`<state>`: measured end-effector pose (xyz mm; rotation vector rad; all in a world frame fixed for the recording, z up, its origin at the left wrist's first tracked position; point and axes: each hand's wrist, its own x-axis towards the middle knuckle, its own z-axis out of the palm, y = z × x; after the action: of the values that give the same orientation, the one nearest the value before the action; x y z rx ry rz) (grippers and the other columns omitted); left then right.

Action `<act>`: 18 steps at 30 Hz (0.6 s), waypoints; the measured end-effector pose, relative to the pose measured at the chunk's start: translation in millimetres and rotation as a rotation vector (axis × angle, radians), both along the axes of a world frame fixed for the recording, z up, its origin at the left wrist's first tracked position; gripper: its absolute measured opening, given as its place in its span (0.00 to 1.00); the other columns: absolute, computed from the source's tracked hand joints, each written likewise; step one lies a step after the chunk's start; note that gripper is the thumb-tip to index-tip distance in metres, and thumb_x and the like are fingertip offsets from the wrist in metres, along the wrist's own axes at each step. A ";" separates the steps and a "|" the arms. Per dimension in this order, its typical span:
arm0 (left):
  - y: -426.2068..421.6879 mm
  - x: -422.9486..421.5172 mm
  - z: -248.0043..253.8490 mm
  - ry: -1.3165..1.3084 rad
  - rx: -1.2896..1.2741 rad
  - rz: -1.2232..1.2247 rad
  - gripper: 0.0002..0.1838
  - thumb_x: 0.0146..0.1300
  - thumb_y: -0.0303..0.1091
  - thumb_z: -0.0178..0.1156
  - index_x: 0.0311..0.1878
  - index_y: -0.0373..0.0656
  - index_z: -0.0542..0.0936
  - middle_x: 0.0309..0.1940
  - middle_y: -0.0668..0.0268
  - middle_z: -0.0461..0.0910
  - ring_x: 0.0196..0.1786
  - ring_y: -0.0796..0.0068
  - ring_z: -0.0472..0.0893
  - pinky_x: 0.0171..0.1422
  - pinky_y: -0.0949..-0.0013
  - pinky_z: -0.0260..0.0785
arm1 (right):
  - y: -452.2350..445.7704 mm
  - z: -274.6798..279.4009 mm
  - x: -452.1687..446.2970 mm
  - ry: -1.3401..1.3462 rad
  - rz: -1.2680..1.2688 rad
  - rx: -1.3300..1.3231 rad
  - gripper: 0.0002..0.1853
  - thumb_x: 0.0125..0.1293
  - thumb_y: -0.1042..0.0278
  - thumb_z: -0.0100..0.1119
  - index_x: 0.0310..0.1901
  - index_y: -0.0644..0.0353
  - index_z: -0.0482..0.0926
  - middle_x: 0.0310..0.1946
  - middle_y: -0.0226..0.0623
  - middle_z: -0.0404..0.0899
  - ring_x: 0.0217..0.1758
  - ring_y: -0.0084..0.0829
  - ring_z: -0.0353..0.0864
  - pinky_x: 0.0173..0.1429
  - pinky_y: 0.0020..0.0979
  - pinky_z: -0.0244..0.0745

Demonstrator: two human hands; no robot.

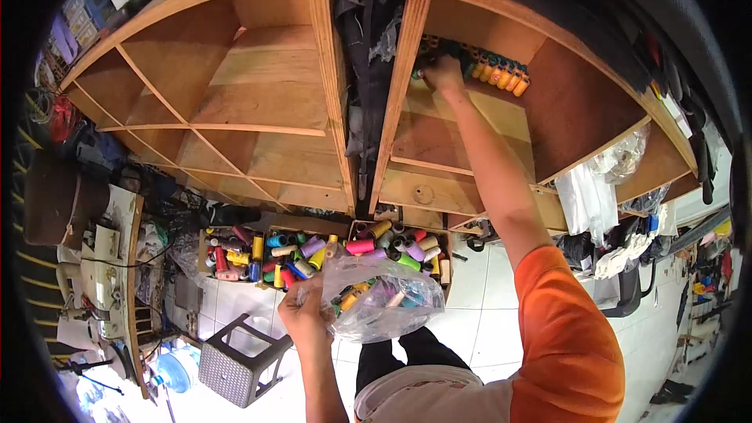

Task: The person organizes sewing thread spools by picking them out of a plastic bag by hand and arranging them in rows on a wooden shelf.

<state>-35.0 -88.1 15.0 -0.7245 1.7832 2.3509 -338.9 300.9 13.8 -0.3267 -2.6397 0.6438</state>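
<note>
My left hand grips the rim of a clear plastic bag in front of my body. Through the film I see several thread spools in yellow, purple and other colours. My right hand reaches into the upper right shelf compartment, its fingers closed on a dark green thread spool, partly hidden by the hand. Beside that hand, yellow-orange thread spools stand packed in rows at the back of the compartment, with dark green spools behind and to their left.
Open boxes of mixed thread spools sit on the floor beneath the wooden shelves. A dark plastic stool stands at lower left, near a blue water bottle. White plastic bags hang from the right shelf.
</note>
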 end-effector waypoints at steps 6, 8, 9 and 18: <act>5.0 -5.2 3.0 -0.007 -0.016 -0.001 0.05 0.58 0.29 0.60 0.33 0.37 0.78 0.10 0.77 0.61 0.10 0.89 0.55 0.14 0.79 0.49 | -8.9 1.3 5.1 -0.020 -0.078 -0.032 0.19 0.55 0.52 0.52 0.39 0.59 0.80 0.34 0.50 0.80 0.41 0.50 0.78 0.47 0.42 0.72; 4.1 -4.8 2.5 -0.010 0.004 -0.006 0.05 0.58 0.29 0.60 0.32 0.37 0.78 0.10 0.77 0.61 0.10 0.89 0.55 0.14 0.79 0.49 | 1.4 -17.3 -6.1 0.008 -0.064 0.043 0.20 0.56 0.51 0.50 0.39 0.58 0.80 0.35 0.50 0.80 0.42 0.50 0.78 0.48 0.43 0.72; 4.0 -5.1 2.9 -0.011 0.000 -0.003 0.04 0.58 0.29 0.60 0.31 0.37 0.78 0.09 0.77 0.61 0.10 0.89 0.55 0.14 0.79 0.49 | 1.1 -18.1 -7.2 0.025 -0.057 0.080 0.20 0.57 0.50 0.49 0.39 0.58 0.80 0.35 0.50 0.79 0.42 0.50 0.78 0.48 0.43 0.71; 1.6 0.9 -1.6 -0.021 0.021 0.012 0.04 0.58 0.28 0.59 0.33 0.38 0.78 0.10 0.77 0.61 0.10 0.88 0.55 0.14 0.79 0.48 | 9.6 -30.6 3.2 0.180 -0.070 -0.060 0.17 0.56 0.55 0.52 0.40 0.59 0.79 0.36 0.51 0.79 0.45 0.49 0.78 0.47 0.40 0.72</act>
<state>-34.1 -86.5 13.4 -0.7567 1.7476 2.3569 -335.7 310.5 -16.8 -0.3600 -2.4307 0.6970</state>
